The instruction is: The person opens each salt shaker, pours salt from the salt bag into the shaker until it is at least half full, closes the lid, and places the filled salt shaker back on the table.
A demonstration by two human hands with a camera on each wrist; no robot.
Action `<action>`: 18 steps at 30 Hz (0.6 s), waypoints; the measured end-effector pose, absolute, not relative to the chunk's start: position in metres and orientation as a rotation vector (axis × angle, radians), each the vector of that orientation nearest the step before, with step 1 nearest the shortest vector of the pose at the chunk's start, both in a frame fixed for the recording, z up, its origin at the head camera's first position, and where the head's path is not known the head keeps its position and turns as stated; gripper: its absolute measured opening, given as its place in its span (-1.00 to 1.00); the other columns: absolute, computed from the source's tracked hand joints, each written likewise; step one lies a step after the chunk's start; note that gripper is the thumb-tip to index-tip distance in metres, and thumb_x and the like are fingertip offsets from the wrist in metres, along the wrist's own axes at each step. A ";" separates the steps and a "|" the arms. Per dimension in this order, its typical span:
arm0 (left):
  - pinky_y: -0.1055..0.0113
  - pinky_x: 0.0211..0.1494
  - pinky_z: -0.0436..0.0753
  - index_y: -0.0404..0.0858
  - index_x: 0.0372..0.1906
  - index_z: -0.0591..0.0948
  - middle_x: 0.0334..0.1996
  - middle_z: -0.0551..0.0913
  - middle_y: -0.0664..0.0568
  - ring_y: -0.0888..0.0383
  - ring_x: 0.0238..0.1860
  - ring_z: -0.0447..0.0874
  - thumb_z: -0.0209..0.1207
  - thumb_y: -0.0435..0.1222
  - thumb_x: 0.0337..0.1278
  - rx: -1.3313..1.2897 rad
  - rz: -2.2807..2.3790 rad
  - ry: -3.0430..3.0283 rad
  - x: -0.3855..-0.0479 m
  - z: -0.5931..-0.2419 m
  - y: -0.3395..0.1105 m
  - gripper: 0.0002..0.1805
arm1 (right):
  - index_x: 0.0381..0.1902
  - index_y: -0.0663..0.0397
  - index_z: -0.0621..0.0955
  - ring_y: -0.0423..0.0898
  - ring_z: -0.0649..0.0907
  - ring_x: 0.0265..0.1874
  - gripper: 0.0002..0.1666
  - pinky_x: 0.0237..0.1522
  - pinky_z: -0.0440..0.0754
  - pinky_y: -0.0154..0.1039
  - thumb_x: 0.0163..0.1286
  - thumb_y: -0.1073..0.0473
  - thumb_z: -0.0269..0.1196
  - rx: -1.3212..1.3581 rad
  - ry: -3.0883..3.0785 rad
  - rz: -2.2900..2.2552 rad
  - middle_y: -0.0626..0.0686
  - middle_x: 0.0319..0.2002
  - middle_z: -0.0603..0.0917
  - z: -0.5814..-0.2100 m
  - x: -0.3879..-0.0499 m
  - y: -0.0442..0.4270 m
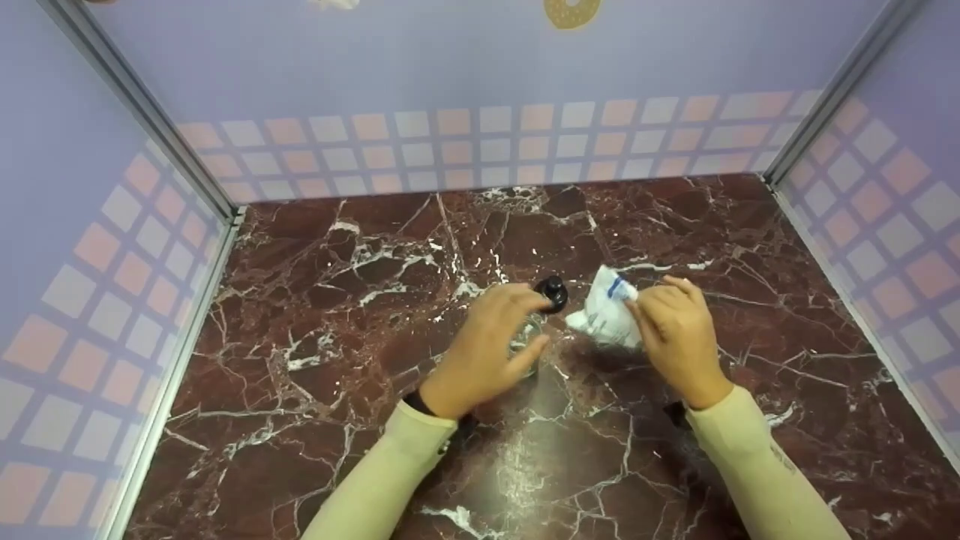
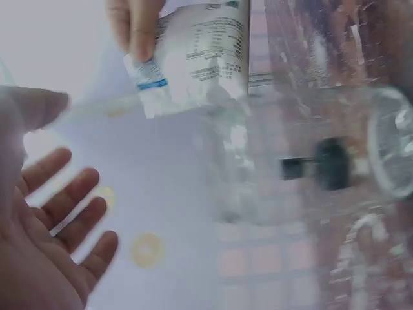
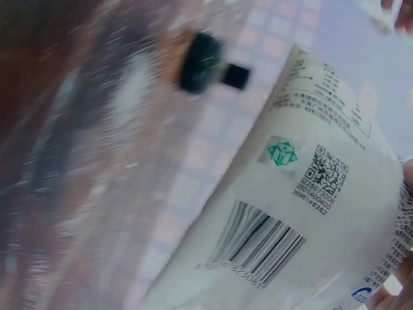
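A white printed bag (image 1: 611,311) with a blue stripe stands on the marble table; the right hand (image 1: 679,337) pinches its top corner. Its barcode and QR code face the camera in the right wrist view, on the bag (image 3: 277,194). Left of it, a clear glass jar (image 1: 531,337) is partly hidden behind the left hand (image 1: 487,349). That hand's fingers are spread and relaxed around the jar's near side; in the left wrist view a gap separates the hand (image 2: 58,226) from the jar (image 2: 303,155). A black lid-like piece with a knob (image 1: 553,294) lies just behind the jar.
The dark red marble tabletop (image 1: 315,300) has white flecks behind the jar. Purple panels with pink and white squares (image 1: 450,142) enclose the back and both sides, joined by grey metal corner strips.
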State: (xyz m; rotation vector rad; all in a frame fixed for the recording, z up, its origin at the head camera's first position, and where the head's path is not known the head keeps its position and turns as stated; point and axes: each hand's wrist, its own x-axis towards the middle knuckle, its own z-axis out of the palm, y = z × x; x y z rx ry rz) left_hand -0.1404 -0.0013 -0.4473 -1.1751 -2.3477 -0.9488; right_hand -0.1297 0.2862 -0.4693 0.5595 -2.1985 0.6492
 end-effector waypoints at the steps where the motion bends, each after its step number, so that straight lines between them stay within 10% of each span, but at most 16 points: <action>1: 0.10 0.58 0.25 -0.24 0.26 0.54 0.24 0.57 -0.05 0.00 0.36 0.45 0.28 -0.21 0.36 -1.213 -0.901 -2.308 -0.137 -0.443 0.003 -0.55 | -0.38 0.28 0.71 0.15 0.71 -0.33 -0.86 0.30 0.50 0.07 0.37 0.31 0.37 0.581 -2.195 0.643 0.19 -0.36 0.77 -0.465 -0.125 0.282; 11: -0.04 0.67 -0.04 -0.11 0.17 0.66 0.16 0.72 0.09 0.08 0.39 0.51 0.17 0.05 0.41 -1.431 -0.645 -2.229 -0.114 -0.410 0.012 -0.57 | -0.26 0.16 0.78 0.09 0.77 -0.24 -0.72 0.35 0.48 -0.06 0.52 0.11 0.22 0.973 -2.052 0.691 0.07 -0.30 0.81 -0.440 -0.076 0.234; 18: 0.26 0.41 0.47 -0.14 -0.26 0.74 -0.30 0.77 0.17 0.22 -0.15 0.73 0.31 -0.01 0.31 -1.635 -0.769 -2.075 -0.119 -0.395 -0.010 -0.73 | -0.23 0.08 0.80 0.05 0.73 -0.24 -0.78 0.21 0.50 0.06 0.53 0.13 0.26 1.125 -1.934 0.813 -0.02 -0.32 0.81 -0.433 -0.074 0.219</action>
